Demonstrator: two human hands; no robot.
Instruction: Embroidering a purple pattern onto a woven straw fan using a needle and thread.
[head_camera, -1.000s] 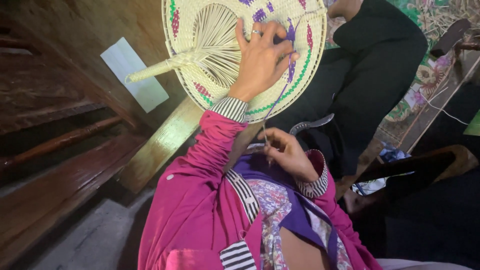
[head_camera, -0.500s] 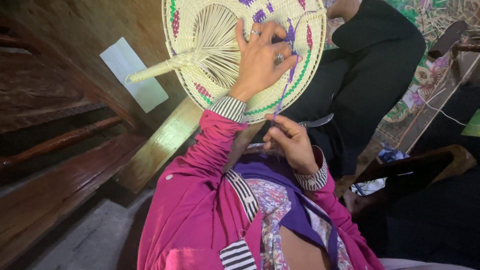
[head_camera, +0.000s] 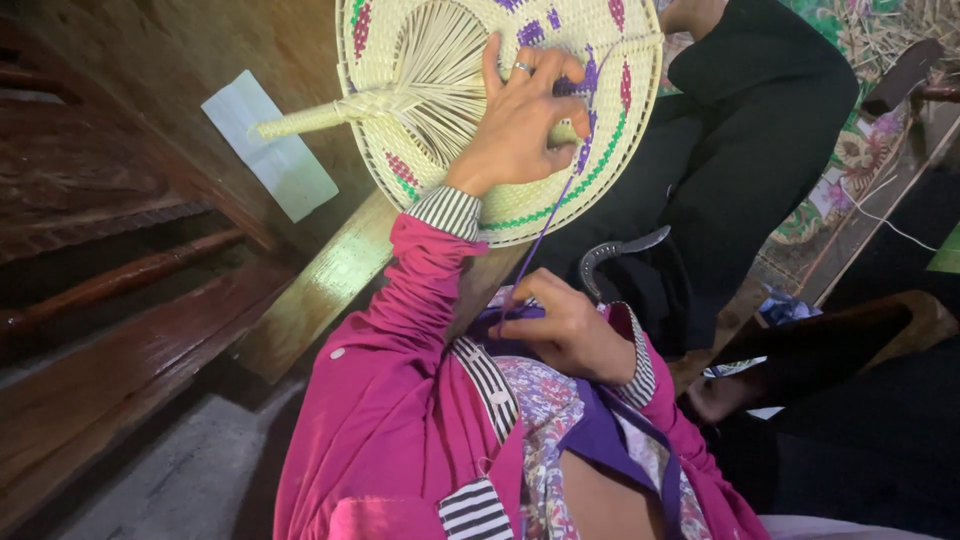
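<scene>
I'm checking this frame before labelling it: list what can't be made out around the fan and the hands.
- Woven fan, head view: top rim cut off by the upper edge.
- Fan centre: hidden under the left hand.
- Purple strand: its lower end vanishes inside the right hand.
- Curved metal tool: its lower end is lost in shadow behind that hand.

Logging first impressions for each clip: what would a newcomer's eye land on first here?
The round woven fan, pale straw with purple, red and green patterning, fills the top centre, the left hand spread across it. A purple strand runs down to the right hand, just above the bright pink jacket.
</scene>
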